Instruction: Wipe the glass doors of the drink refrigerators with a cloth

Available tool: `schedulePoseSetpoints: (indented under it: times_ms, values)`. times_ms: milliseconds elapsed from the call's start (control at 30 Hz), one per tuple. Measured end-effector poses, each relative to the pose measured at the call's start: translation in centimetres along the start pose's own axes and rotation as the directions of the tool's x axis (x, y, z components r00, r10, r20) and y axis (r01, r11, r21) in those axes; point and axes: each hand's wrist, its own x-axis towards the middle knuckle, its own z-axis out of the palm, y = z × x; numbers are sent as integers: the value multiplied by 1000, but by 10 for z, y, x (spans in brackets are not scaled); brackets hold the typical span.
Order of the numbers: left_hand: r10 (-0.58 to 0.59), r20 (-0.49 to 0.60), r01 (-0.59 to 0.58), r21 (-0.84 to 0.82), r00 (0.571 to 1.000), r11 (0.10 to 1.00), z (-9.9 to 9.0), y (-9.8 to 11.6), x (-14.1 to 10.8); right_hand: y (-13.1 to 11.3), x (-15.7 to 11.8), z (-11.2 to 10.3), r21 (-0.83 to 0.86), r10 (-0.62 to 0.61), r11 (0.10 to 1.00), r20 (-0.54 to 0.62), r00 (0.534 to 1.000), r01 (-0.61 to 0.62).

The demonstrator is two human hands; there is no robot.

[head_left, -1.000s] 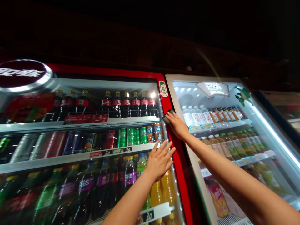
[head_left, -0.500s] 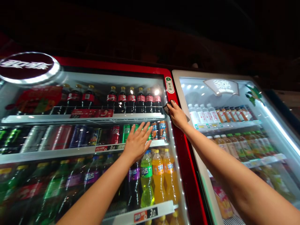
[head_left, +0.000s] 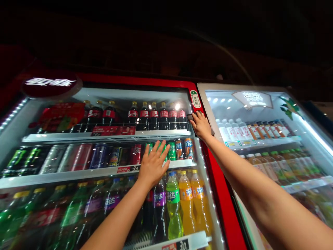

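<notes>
My left hand (head_left: 154, 165) lies with its fingers spread over the glass door (head_left: 156, 137) of a red-framed drinks fridge, in front of the row of cans. Whether the whole palm touches the glass, I cannot tell. My right hand (head_left: 201, 125) presses a dark grey cloth (head_left: 190, 117) against the red door frame (head_left: 217, 184), just below a white and green sticker (head_left: 194, 99). The cloth shows past the fingertips and beside the wrist; its middle is hidden under the hand.
Behind the glass stand cola bottles (head_left: 154, 116), cans (head_left: 100, 156) and orange soda bottles (head_left: 186, 194) on white shelves. A round sign (head_left: 52, 85) sits at the upper left. On the right is a second, pale-framed fridge (head_left: 208, 100) with bottled drinks.
The view has shifted, so the fridges appear further right and a little lower. My right hand with the cloth is slightly closer to the sticker. The round sign's bright rim has dimmed.
</notes>
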Motion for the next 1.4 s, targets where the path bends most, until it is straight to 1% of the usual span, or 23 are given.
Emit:
schedulePoseSetpoints:
  times_ms: [33, 100, 200, 267, 333, 400, 433, 500, 567, 633, 700, 733, 800, 867, 900, 933, 1000, 1067, 1133, 1200, 1267, 1333, 1400]
  values:
    - [-1, -2, 1, -6, 1000, 1000, 0, 0, 0, -9, 3, 3, -2, -21, 1000, 6, 1000, 21]
    - [-3, -11, 3, -24, 1000, 1000, 0, 1, -1, -19, -7, 4, 15, -160, 987, 23, 987, 159]
    - [-10, -39, 8, -54, 999, 998, 1, 2, -2, -9, -42, -3, 60, -362, 931, 18, 932, 361]
    - [-15, -55, 11, -68, 998, 998, 3, 3, -4, 3, -57, -8, 63, -315, 946, -51, 948, 318]
    - [-18, -56, 13, -79, 998, 997, 3, 4, -5, 7, -56, -6, 64, -172, 981, -140, 975, 183]
    - [-18, -45, 14, -92, 999, 996, 2, 5, -7, -5, -47, 2, 72, -59, 995, -190, 980, 74]
    - [-17, -39, 13, -99, 999, 995, 2, 5, -7, -15, -43, 7, 73, -42, 996, -191, 981, 57]
    - [-19, -32, 16, -115, 999, 993, 1, 6, -8, -35, -43, 14, 67, -87, 993, -154, 984, 99]
    - [-24, -35, 19, -134, 999, 991, 1, 7, -8, -45, -55, 15, 66, -193, 978, -84, 978, 198]
    - [-26, -40, 19, -155, 999, 988, 2, 8, -9, -41, -72, 9, 82, -298, 951, -13, 955, 298]
    - [-24, -46, 15, -174, 999, 985, 3, 8, -10, -30, -82, 1, 108, -336, 937, 17, 942, 332]
    - [-22, -51, 12, -183, 998, 983, 4, 8, -10, -25, -81, -1, 116, -313, 944, 10, 950, 310]
    - [-22, -68, 8, -196, 997, 981, 6, 8, -11, -24, -70, 0, 112, -196, 974, -36, 980, 199]
    - [-25, -86, 7, -205, 996, 979, 8, 8, -11, -38, -55, 8, 100, -90, 990, -78, 993, 98]
    - [-25, -89, 6, -206, 996, 979, 9, 8, -12, -47, -50, 13, 96, -78, 992, -82, 994, 86]
    - [-24, -86, 6, -203, 996, 979, 9, 8, -12, -57, -48, 16, 96, -99, 990, -73, 992, 106]
    - [-17, -64, 5, -186, 998, 983, 8, 8, -12, -69, -54, 17, 114, -213, 970, -28, 977, 215]
    - [-14, -39, 8, -163, 999, 987, 6, 8, -12, -65, -66, 12, 154, -346, 928, 13, 938, 340]
    - [-10, -21, 7, -148, 1000, 989, 4, 6, -12, -49, -73, 4, 200, -414, 893, 9, 910, 404]
    - [9, -9, -10, -145, 1000, 989, 1, 4, -12, -33, -68, 2, 222, -366, 904, -41, 930, 365]
    - [52, 5, -51, -140, 999, 989, -2, 1, -13, -32, -51, 7, 211, -231, 946, -97, 968, 247]
    - [95, 30, -90, -128, 995, 988, -7, -4, -16, -49, -34, 17, 178, -117, 974, -116, 986, 137]
    - [111, 62, -103, -112, 992, 988, -14, -11, -23, -74, -27, 25, 144, -109, 982, -91, 990, 121]
